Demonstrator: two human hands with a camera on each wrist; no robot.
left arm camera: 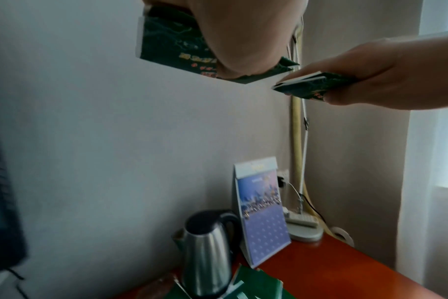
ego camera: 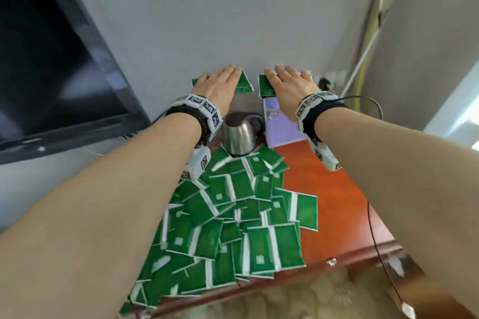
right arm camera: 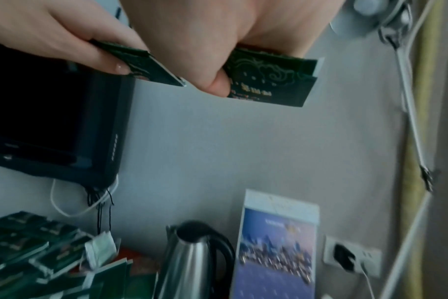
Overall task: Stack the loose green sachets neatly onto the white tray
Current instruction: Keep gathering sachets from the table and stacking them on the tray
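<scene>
Both hands are raised side by side above the far end of the table. My left hand (ego camera: 220,83) grips a small bundle of green sachets (ego camera: 244,84), whose printed faces show under the palm in the left wrist view (left arm camera: 166,44). My right hand (ego camera: 287,83) pinches another small bundle of green sachets (ego camera: 267,87) between thumb and fingers, seen close in the right wrist view (right arm camera: 271,81). The two bundles sit a short gap apart. A large loose pile of green sachets (ego camera: 233,215) covers the left part of the reddish table (ego camera: 324,189). No white tray is in view.
A steel kettle (ego camera: 239,134) stands beneath the hands, with a purple desk calendar (ego camera: 281,127) to its right. A dark screen (ego camera: 51,59) hangs on the wall at left. A lamp base (left arm camera: 304,228), wall socket (right arm camera: 351,259) and cables are at the back right.
</scene>
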